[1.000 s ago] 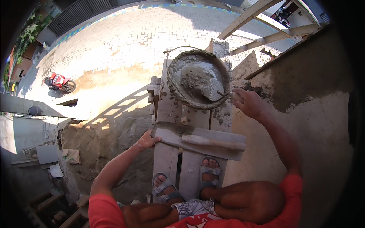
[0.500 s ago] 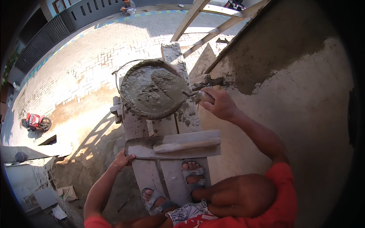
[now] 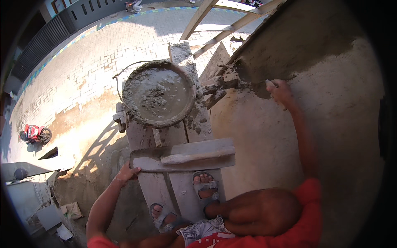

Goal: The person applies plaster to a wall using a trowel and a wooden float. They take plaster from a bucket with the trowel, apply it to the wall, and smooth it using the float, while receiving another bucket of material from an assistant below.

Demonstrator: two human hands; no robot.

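Observation:
My right hand (image 3: 281,93) is closed around the trowel (image 3: 270,85) at the lower edge of the dark wet mortar on the wall (image 3: 289,45). The trowel's blade is hard to make out there. My left hand (image 3: 129,171) grips the left end of a long plastering float (image 3: 142,162), which lies across the planks before my feet, its raised handle bar facing up. Beyond it a bucket (image 3: 191,101) holds wet grey mortar (image 3: 155,97), with its wire handle hanging to the left.
I squat on raised wooden planks (image 3: 177,188) spattered with mortar. Mortar-caked wood pieces (image 3: 219,84) jut between bucket and wall. A wooden frame (image 3: 200,18) stands beyond. Below left are a paved street and a red motorbike (image 3: 35,133). A person (image 3: 133,5) is at the far street edge.
My right hand has carried the trowel from the bucket rightward to the wall, and the mortar on its blade is no longer over the bucket. My left hand stays on the float.

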